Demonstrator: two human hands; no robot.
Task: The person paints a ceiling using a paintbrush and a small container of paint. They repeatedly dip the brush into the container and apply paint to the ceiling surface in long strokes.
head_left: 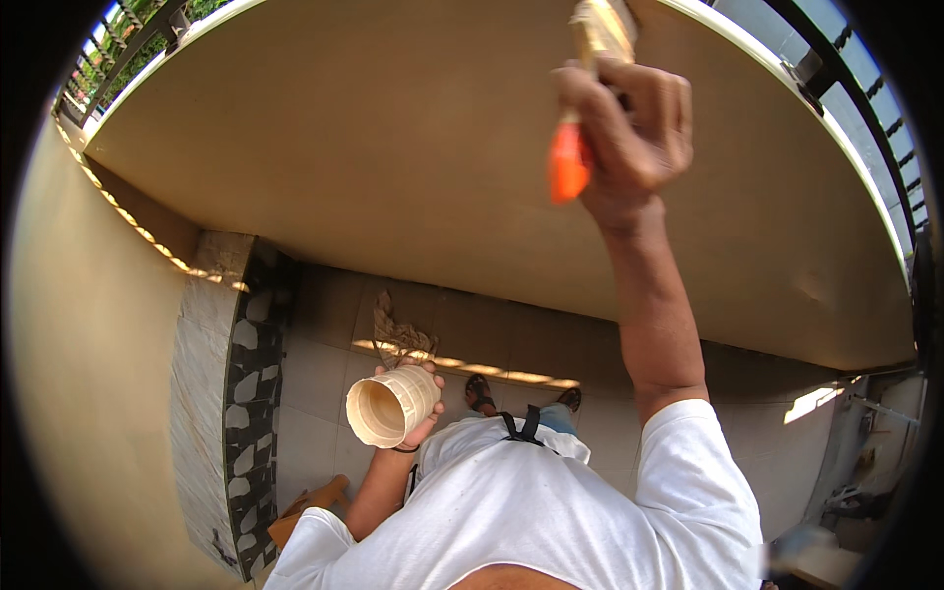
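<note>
In my raised right hand [639, 123] is a paintbrush [569, 162] with an orange handle, its pale bristle end pointing up near the top of the tan wall [413, 128]. The fingers are closed around it, and the brush is slightly blurred. Whether the bristles touch the wall, I cannot tell. Lower down, my left hand [429, 418] wraps round a cream plastic cup [393, 405], tilted so that its open mouth faces up and left. Inside the cup the walls look cream-coated; how much it contains is unclear.
A white ledge with black metal railings [816, 74] tops the wall. To the left stands a stone-clad step [211, 334] with a black-and-grey patterned side. A crumpled cloth [401, 329] lies on the tiled floor [324, 364] near my feet. Behind my left arm is a brown cardboard piece [310, 506].
</note>
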